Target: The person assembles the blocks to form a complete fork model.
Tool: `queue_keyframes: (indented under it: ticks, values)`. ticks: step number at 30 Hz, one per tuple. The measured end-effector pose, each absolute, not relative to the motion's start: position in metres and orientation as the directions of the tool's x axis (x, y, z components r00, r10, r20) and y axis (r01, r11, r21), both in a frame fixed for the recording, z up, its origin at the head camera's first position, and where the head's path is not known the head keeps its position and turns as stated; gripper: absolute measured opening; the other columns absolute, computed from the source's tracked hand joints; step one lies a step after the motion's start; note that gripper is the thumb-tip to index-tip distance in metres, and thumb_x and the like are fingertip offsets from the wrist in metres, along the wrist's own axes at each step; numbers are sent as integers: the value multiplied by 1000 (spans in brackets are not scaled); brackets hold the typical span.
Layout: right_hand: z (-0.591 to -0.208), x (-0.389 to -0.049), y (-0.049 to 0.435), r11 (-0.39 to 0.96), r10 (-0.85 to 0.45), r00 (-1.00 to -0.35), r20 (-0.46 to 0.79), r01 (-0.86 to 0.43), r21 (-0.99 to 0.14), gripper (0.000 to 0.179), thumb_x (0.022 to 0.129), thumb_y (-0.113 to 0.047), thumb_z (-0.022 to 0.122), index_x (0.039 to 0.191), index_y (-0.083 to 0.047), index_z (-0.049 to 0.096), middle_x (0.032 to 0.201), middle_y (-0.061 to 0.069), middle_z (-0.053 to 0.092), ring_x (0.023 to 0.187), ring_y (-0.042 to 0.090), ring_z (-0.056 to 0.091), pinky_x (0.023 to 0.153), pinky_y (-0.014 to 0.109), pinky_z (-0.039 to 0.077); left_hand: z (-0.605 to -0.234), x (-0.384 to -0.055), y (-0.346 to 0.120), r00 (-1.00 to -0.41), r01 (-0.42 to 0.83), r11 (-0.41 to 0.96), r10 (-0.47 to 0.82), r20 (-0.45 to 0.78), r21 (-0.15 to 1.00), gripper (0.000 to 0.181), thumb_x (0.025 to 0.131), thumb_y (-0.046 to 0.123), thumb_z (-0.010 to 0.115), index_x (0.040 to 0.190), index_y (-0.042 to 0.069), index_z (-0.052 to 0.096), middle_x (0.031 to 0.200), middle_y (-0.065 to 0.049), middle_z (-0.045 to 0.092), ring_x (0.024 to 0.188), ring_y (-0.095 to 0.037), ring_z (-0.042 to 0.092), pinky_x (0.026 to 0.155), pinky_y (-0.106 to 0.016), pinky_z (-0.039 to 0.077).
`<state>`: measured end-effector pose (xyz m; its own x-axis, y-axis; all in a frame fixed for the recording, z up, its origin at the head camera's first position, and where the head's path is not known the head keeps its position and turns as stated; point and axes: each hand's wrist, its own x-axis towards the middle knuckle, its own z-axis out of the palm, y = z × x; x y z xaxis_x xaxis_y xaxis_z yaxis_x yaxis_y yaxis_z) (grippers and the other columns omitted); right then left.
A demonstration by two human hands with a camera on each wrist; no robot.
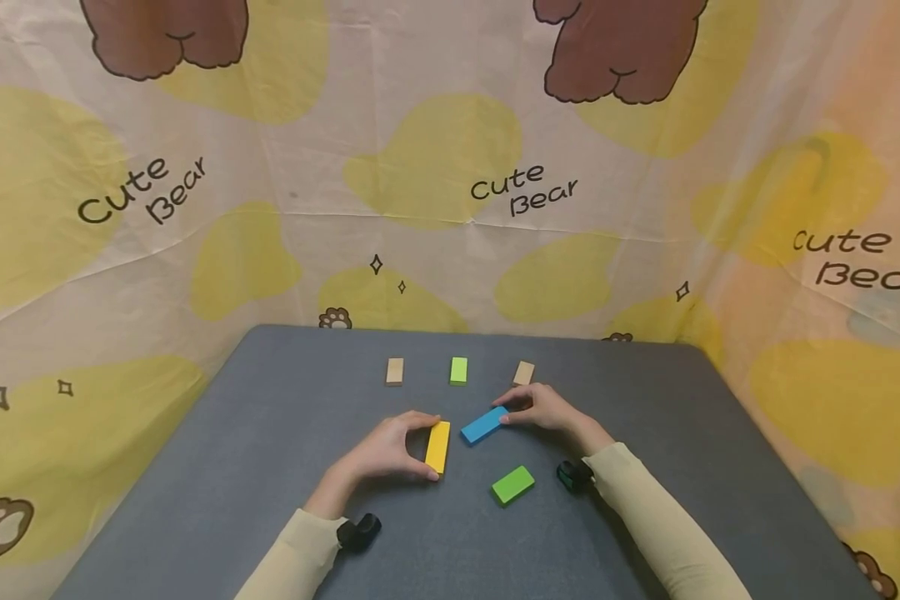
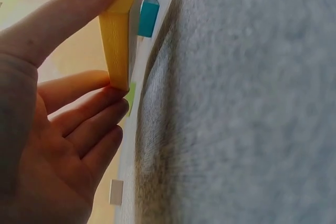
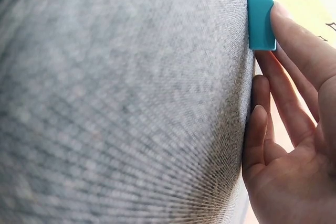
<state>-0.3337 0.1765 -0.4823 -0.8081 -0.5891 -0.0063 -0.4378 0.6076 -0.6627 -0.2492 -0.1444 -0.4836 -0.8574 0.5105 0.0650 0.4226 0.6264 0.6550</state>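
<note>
My left hand [image 1: 386,450] pinches a long yellow block [image 1: 437,448] by its two ends, thumb at the near end and fingertips at the far one. In the left wrist view this yellow block [image 2: 119,40] stands off the grey surface, with a shadow beneath. To its right, my right hand [image 1: 546,410] holds the right end of a blue block [image 1: 484,426] between thumb and fingers. The right wrist view shows the thumb against the side of the blue block [image 3: 261,14], which lies on or very close to the tabletop. The two blocks are apart.
A green block [image 1: 513,485] lies nearer, below the blue one. Along the back are a tan block [image 1: 395,372], a light green block [image 1: 459,371] and another tan block [image 1: 524,372], close beyond the right hand. The grey table [image 1: 285,375] meets a printed cloth [image 1: 435,183] behind.
</note>
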Motion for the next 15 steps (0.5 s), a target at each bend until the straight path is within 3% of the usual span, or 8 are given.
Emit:
queue_keyframes:
  ticks: [15]
  values:
    - [-483, -335, 176, 613, -584, -811, -10, -434, -660, 31, 86, -34, 72, 116, -25, 71, 117, 1, 72, 105, 15, 61, 82, 21, 46, -485, -244, -139, -845, 440, 621, 531, 64, 649, 89, 65, 54, 84, 138, 15, 53, 139, 0, 58, 129, -21, 54, 107, -49, 42]
